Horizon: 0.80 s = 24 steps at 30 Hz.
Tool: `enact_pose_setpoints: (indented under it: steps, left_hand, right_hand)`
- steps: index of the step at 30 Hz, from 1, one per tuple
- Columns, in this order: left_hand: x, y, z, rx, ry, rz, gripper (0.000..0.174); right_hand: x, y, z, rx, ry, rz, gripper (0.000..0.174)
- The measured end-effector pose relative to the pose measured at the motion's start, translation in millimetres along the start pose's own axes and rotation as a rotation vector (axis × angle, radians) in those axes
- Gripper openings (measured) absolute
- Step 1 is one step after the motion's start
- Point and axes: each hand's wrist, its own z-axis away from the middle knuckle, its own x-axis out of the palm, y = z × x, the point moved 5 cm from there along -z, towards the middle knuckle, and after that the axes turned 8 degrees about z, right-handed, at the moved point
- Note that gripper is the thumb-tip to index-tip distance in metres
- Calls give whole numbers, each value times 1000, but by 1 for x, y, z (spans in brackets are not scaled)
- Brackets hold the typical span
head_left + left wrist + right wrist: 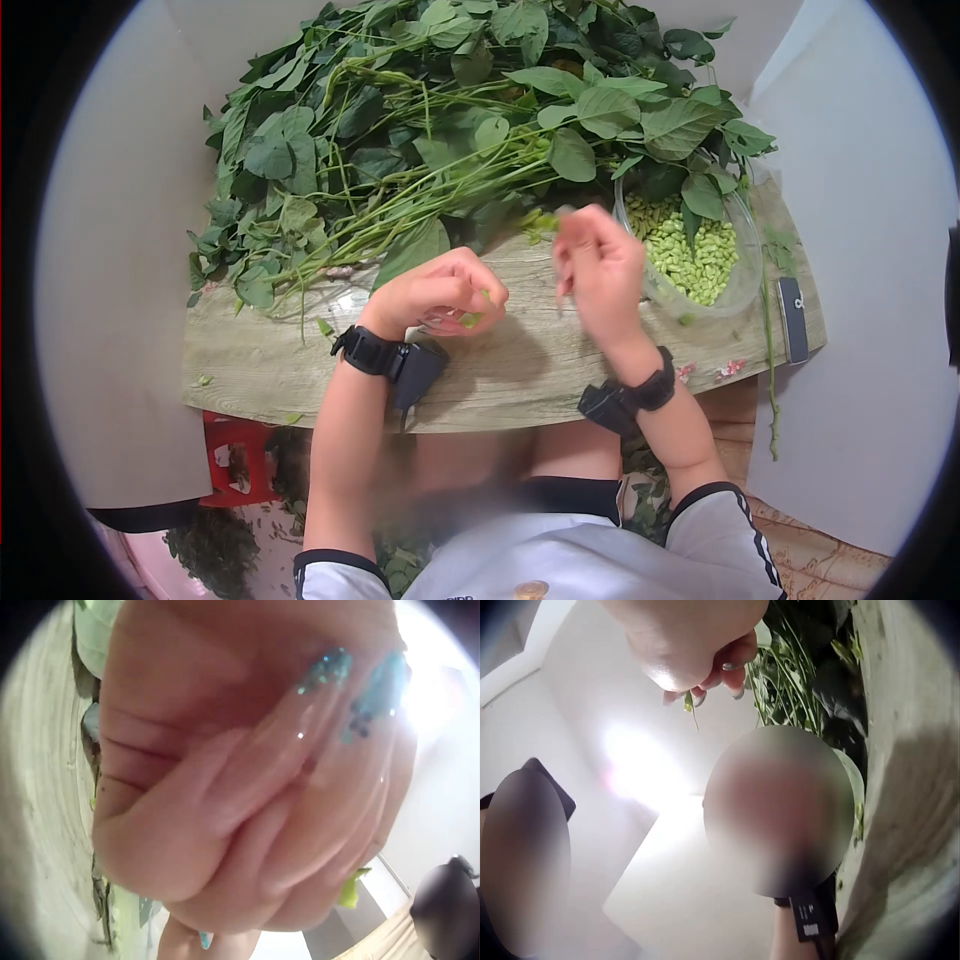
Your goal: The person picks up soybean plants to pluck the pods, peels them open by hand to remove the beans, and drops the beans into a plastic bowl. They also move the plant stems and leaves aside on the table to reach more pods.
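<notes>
My left hand (445, 290) is above the table in the head view, fingers curled round a green bean pod (470, 319). In the left wrist view a tip of that pod (351, 889) pokes out beyond the curled fingers (300, 802). Beside it, my right hand (605, 275) is raised and slightly blurred. Its fingertips pinch a small green pod (689, 703), from which a thin string hangs in the right wrist view. To the right of this hand stands a clear plastic bowl (745, 295) with shelled green beans (690, 258).
A large heap of leafy bean plants (400, 140) covers the back of the wooden table (270, 370). Some leaves overhang the bowl. A dark phone-like object (793, 320) lies at the right edge, beside a long stem (768, 330). Below the left side is a red plastic stool (238, 460).
</notes>
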Motion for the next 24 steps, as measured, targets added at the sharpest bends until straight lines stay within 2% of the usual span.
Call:
enact_pose_setpoints:
  steps: [2, 3, 4, 5, 6, 7, 8, 10, 11, 12, 14, 15, 17, 18, 20, 22, 24]
  left_hand:
    - [-3, -1, 3, 13, 18, -96, 23]
    - [-7, -4, 1, 13, 23, -95, 23]
    - [-17, 0, -1, 170, 153, -83, 23]
    - [-25, 7, 1, 326, 281, -70, 24]
    - [-26, 9, 1, 326, 284, -72, 24]
    - [-31, 14, 3, 408, 351, 27, 24]
    - [-36, 19, 6, 488, 417, 126, 26]
    - [-38, 20, 7, 511, 413, 148, 25]
    - [-36, 20, 7, 493, 441, 168, 25]
    - [-36, 19, 6, 475, 470, 189, 24]
    - [-32, 18, 2, 461, 448, 163, 26]
    - [-30, 17, 0, 446, 423, 137, 27]
    - [-22, 14, -2, 396, 450, 90, 30]
    - [-20, 11, -3, 351, 477, 43, 32]
    - [-18, 5, -8, 345, 470, -43, 36]
    - [-7, 4, -13, 321, 400, -216, 38]
    - [2, 1, -17, 312, 397, -223, 38]
  right_hand:
    - [-19, 2, -7, 73, 110, -139, 31]
    - [-25, 2, -10, 22, 120, -147, 36]
    - [-29, 0, -8, 23, 116, -150, 36]
    - [-25, -7, -6, -3, -45, -144, 35]
    - [-20, -14, -4, -31, -204, -138, 34]
    - [-14, -21, -2, -29, -346, -155, 33]
    - [-13, -21, -3, -32, -346, -158, 33]
    - [5, -22, 4, -70, -690, -154, 32]
    - [10, -20, 4, -172, -723, -121, 37]
    - [10, -19, 4, -172, -724, -123, 37]
    - [16, -15, 10, -62, -918, -125, 44]
    - [16, -16, 11, -61, -917, -126, 44]
    - [13, -11, 9, 111, -767, -22, 48]
    - [16, -8, 9, 112, -762, -22, 48]
    - [8, 2, -1, 119, -379, 122, 51]
    - [11, 5, -2, 104, -350, 140, 44]
    - [10, 4, -2, 22, -224, 131, 36]
